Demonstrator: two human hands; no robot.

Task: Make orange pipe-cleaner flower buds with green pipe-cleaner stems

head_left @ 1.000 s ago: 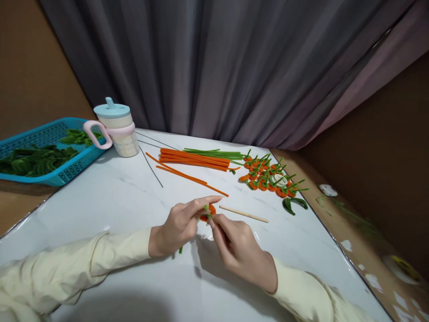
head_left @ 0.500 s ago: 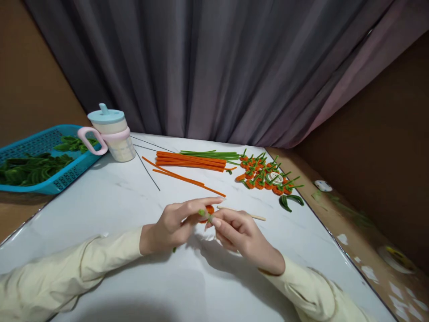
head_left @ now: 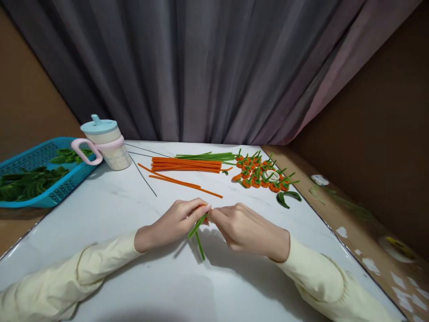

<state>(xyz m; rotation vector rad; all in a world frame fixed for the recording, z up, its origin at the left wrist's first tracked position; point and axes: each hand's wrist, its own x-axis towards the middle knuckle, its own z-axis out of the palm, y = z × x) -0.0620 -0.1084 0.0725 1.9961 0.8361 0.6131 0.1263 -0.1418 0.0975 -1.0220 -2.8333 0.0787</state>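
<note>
My left hand [head_left: 174, 221] and my right hand [head_left: 246, 228] meet fingertip to fingertip over the white marble table [head_left: 134, 268]. Both pinch a small craft piece made of green pipe cleaner [head_left: 197, 230]; its two green ends stick out downward below the fingers. A sliver of orange shows between the fingertips, mostly hidden. Behind the hands lie loose orange pipe cleaners [head_left: 186, 164], a bundle of green pipe cleaners [head_left: 209, 156] and a heap of finished orange-and-green pieces [head_left: 259, 174].
A blue basket [head_left: 50, 190] of green leaf shapes sits at the left edge, beside a lidded cup with a pink handle [head_left: 103, 143]. Thin dark wires [head_left: 144, 172] lie near the cup. Grey curtain behind; a brown surface with white scraps [head_left: 362, 237] on the right.
The hands have drawn closer and turned palms down. The orange part, visible earlier, is now nearly covered, and the green ends now hang below. The wooden stick seen earlier is hidden behind my right hand.
</note>
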